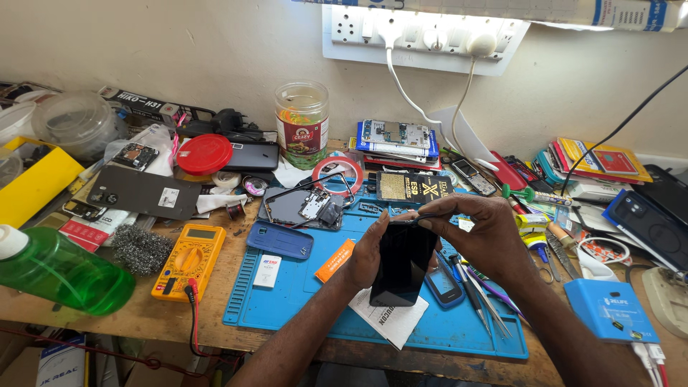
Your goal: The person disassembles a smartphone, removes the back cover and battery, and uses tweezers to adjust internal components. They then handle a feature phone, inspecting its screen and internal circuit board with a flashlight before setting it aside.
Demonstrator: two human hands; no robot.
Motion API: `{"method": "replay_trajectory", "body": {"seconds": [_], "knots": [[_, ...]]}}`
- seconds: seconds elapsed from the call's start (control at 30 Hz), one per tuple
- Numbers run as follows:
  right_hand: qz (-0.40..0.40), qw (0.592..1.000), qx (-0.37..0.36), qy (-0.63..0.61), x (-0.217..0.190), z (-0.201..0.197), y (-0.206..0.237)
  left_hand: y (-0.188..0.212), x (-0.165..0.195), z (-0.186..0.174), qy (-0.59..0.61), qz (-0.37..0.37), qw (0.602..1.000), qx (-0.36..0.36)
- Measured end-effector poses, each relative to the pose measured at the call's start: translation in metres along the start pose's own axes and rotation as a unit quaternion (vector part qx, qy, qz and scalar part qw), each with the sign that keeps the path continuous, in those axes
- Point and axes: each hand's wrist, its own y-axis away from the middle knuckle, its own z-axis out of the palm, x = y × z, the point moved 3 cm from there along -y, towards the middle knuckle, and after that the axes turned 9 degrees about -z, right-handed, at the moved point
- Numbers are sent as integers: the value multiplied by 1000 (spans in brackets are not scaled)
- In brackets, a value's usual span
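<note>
A single head-worn camera looks steeply down and forward from close above the desk [215, 315], taking in the blue mat [301, 287] at centre, both forearms rising from the bottom edge, and the wall [179, 43] behind.

A dark, blank phone screen [403, 264] stands upright at the centre, over a white printed slip [390, 319] on the blue mat; a yellow multimeter's small grey display [201, 233] lies to the left; a clear jar's red-and-white label [302, 134] stands behind; a blue box [610, 310] sits at the right; a white label [168, 198] marks the dark back cover.
</note>
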Motion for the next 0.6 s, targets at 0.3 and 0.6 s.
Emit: {"method": "replay_trajectory", "body": {"seconds": [0.3,0.6], "knots": [[-16,1000,-3,0,-4,0,-1,1,-2,-1,6,-3,1000,11],[-17,1000,12,-4,-11,5,2,2,-2,-1,-17,-5,1000,-11]]}}
